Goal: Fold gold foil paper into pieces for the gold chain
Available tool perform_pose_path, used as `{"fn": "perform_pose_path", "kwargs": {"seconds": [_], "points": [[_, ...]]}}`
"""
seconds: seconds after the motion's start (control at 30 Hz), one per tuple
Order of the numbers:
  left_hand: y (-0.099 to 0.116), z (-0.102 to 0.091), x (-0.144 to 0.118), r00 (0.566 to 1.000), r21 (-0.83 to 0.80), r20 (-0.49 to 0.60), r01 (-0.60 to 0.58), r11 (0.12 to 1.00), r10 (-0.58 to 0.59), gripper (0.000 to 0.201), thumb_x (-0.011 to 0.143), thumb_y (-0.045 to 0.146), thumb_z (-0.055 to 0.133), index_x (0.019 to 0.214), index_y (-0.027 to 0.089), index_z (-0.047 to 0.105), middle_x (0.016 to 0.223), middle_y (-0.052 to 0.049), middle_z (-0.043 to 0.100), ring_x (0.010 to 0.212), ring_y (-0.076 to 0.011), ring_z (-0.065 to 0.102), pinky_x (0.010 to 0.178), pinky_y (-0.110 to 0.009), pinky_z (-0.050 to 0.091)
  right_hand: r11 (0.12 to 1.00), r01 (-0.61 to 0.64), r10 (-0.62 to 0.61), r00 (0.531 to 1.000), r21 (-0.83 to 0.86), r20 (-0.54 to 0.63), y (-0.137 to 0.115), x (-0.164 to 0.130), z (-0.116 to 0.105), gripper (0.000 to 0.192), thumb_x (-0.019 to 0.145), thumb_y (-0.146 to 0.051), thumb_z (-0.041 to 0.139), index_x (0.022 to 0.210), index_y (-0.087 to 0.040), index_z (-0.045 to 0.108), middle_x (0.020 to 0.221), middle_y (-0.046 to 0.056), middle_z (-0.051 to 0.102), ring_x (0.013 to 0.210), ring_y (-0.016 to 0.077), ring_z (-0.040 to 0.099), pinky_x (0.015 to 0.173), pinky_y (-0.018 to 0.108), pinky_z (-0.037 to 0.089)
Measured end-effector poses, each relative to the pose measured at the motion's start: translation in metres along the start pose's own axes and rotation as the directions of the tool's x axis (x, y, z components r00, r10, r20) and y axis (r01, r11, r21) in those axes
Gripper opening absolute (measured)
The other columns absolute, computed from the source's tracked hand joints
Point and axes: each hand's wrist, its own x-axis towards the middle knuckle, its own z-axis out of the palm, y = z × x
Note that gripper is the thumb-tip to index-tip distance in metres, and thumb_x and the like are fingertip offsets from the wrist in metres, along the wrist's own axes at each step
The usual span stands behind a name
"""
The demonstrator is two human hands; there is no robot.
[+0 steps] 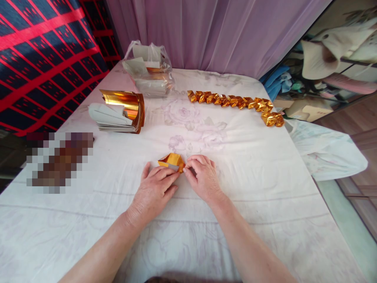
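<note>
Both hands pin a half-folded gold paper [171,161] flat on the tabletop [265,188], left hand [154,190] fingers pressing its edge, right hand [203,179] fingers pinching its corner; finished folds [235,101] lined at 1 o'clock, sheet stack [118,114] at 10.

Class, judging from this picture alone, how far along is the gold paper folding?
Done: a row of folded gold pieces lies at the far side of the cloth. In hand: the left hand and right hand press one half-folded gold sheet. Left: a stack of flat sheets and a bag holding more.
</note>
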Motion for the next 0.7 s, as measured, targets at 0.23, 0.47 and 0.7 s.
{"fn": "perform_pose_path", "kwargs": {"seconds": [0.23,0.47,0.7], "points": [[0.0000,0.0003,0.0001,1.000,0.005,0.004,-0.006,1.000,0.006,0.030,0.089,0.019,0.059,0.117,0.027,0.069,0.113,-0.004,0.072,0.109,-0.0261,0.062,0.116,-0.062,0.022,1.000,-0.003,0.003,1.000,-0.007,-0.003,0.0010,0.0004,0.0006,0.005,0.091,-0.023,0.061,0.087,-0.024,0.063,0.103,0.002,0.068,0.103,0.0212,0.059,0.086,0.037,0.038],[0.0002,0.0004,-0.0002,1.000,0.015,0.015,-0.007,1.000,0.007,0.030,0.089,0.018,0.060,0.116,0.025,0.070,0.112,-0.004,0.071,0.109,-0.0269,0.062,0.114,-0.064,0.022,1.000,-0.002,0.002,1.000,-0.006,-0.006,0.0011,0.0004,0.0009,0.003,0.090,-0.022,0.063,0.089,-0.024,0.063,0.103,0.002,0.068,0.103,0.0214,0.059,0.085,0.037,0.037],[0.0012,-0.0007,-0.0001,1.000,0.071,0.029,-0.012,0.997,0.010,0.027,0.091,0.020,0.057,0.114,0.026,0.071,0.129,-0.006,0.066,0.119,-0.0291,0.058,0.113,-0.064,0.025,1.000,0.010,-0.010,1.000,-0.009,-0.013,0.0006,0.0006,0.0009,0.003,0.090,-0.022,0.062,0.090,-0.025,0.064,0.104,0.002,0.068,0.103,0.0216,0.059,0.085,0.037,0.037]]}}
